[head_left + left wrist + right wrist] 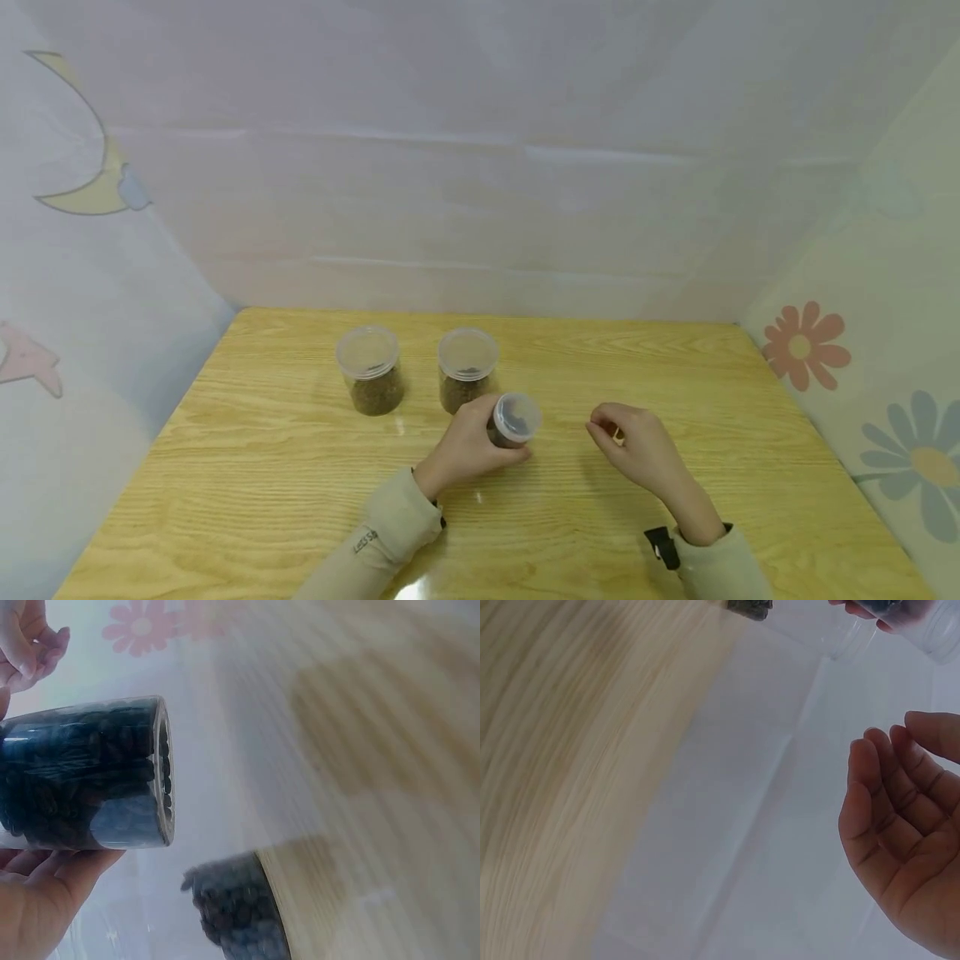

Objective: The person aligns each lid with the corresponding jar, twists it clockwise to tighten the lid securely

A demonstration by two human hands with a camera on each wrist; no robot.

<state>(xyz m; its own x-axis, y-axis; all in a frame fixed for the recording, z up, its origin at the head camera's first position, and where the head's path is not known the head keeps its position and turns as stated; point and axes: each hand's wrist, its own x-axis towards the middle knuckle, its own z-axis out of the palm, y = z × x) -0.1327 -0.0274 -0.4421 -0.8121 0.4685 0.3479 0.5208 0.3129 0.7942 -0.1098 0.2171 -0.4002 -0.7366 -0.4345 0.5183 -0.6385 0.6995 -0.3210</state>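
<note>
My left hand [467,446] grips a clear lidded jar [517,418] from its side, thumb at the front. Small dark pieces like beans fill much of this jar [82,776], as the left wrist view shows, and its base is raised off the table. To the right of it my right hand [641,450] hovers over the tabletop, holding nothing. Its fingers [889,795] are loosely bent, with the thumb close to the fingertips. Behind the left hand stands a second clear jar [467,387], partly filled with dark bits.
Another clear jar [375,383] with brownish contents stands farther left on the wooden table [247,467]. Pale fabric-like walls [480,208] enclose the table at the back and both sides, with flowers [801,348] printed on the right one.
</note>
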